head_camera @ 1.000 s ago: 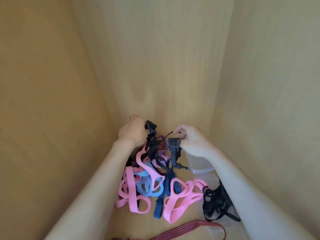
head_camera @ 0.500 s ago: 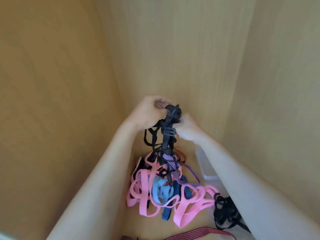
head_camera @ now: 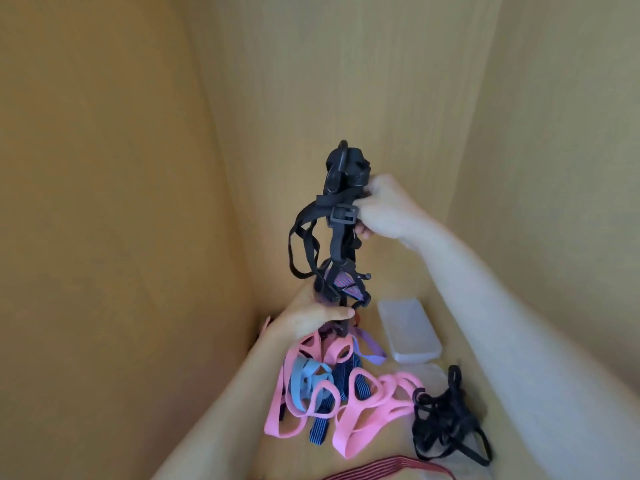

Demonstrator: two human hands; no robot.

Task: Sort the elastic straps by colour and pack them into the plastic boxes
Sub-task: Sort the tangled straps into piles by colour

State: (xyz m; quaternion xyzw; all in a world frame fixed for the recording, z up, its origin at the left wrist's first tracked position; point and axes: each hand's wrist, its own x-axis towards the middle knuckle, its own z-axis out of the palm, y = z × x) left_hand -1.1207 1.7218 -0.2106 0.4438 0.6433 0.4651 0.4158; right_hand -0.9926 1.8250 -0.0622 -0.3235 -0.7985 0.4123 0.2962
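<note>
black elastic straps [head_camera: 337,216] hang as one tangled bundle between the two hands, lifted above the heap.

- right hand [head_camera: 384,213]: pinches the bundle's top, beside a plastic buckle [head_camera: 343,216] and hard clips.
- left hand [head_camera: 308,317]: directly below the right, fingers curled round the bundle's lower tail. a purple-red striped strap [head_camera: 341,284] seems caught in just above it.
- handling, judged: light, limp, stretchy webbing; only the buckles and hooks are stiff. hooks look likely to snag other colours if pulled fast. safest hold looks like the buckle or a bunched fistful, not one loop.
- beneath the left hand: pink straps [head_camera: 363,403], light blue strap [head_camera: 304,379], purple strap [head_camera: 372,348].
- just right of the left hand: clear plastic box [head_camera: 408,330]; contents cannot tell.
- under the right forearm: loose black pile [head_camera: 446,420].
</note>
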